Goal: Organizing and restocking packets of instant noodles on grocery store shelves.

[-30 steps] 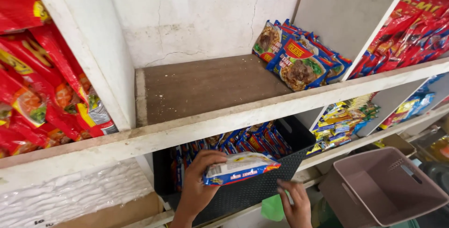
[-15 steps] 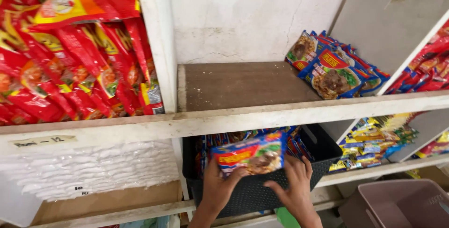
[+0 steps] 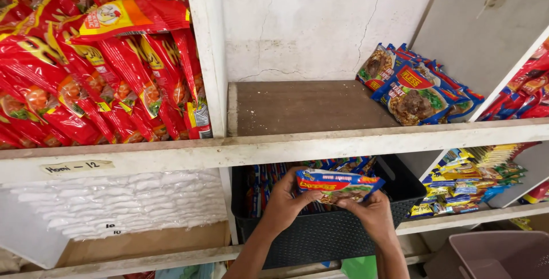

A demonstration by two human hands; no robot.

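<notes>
Noodle packets (image 3: 338,185), a small bundle in blue, red and yellow wrappers, are now held by both hands in front of the black basket (image 3: 331,230) on the lower shelf. A second ago only one packet was lifted by the left hand (image 3: 284,202), while the right hand (image 3: 372,213) was lower and apart from it; half a second ago both hands were already brought together on the bundle. From this it is judged that the packets were gathered out of the basket and are now carried as one stack, just under the white shelf board (image 3: 274,147).

On the left, the red packets (image 3: 97,67) fill their compartment. In the middle, the wooden shelf (image 3: 309,107) is seen bare at its front. On the right, a few blue packets (image 3: 414,87) are leaned in the corner.

The left grip is closed on the left end of the bundle, and the right grip is closed on its right end from below. How many packets are in the bundle cannot be told, because only the edges are shown. The inside of the basket is hidden mostly by the shelf board and the hands. The grey bin (image 3: 494,256) is cut off by the picture corner.
</notes>
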